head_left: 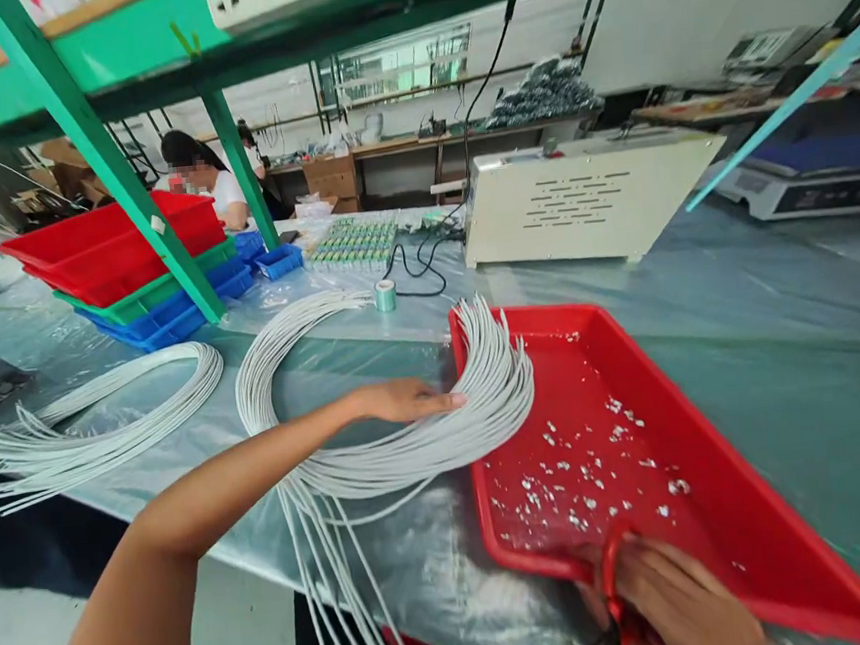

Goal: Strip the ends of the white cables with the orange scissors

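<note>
Fingers [443, 400] press curved wires [412, 462], ends pointing away.

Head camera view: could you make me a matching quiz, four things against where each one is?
Things:
1. bundle of thin white cables
2. small white scraps
3. small teal tape roll
4. red-handled tool

Places:
A. gripped in the right hand
B. scattered inside the red plastic tray
C. standing on the plastic-covered table, beyond the cables
D. under the flat left hand, ends lying over the tray's rim

Pairs: 1-D, 2-B, 3-C, 4-A.
</note>
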The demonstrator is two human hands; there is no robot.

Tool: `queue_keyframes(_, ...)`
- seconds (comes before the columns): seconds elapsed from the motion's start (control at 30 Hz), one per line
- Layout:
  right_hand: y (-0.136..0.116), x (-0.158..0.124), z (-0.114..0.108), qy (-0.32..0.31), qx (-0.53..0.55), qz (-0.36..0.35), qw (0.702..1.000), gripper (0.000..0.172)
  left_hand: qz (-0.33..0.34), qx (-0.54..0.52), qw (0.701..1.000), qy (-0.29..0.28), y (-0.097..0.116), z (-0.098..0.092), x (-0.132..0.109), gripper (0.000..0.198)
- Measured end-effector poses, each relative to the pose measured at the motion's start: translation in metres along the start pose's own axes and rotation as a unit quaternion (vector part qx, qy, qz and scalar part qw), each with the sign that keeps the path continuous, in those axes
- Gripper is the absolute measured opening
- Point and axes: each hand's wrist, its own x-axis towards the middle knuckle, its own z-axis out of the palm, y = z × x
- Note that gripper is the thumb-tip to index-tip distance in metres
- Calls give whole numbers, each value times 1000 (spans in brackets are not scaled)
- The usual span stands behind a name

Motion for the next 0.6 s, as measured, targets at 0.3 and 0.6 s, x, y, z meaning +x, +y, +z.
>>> queue_keyframes(0.3,-11,17,-7,22,14,11,1000,15,43,-134,988,-60,12,42,2,51)
queue_keyframes(0.6,-9,15,-7,32,26,-12,999,12,15,-84,988,131,18,21,-22,59)
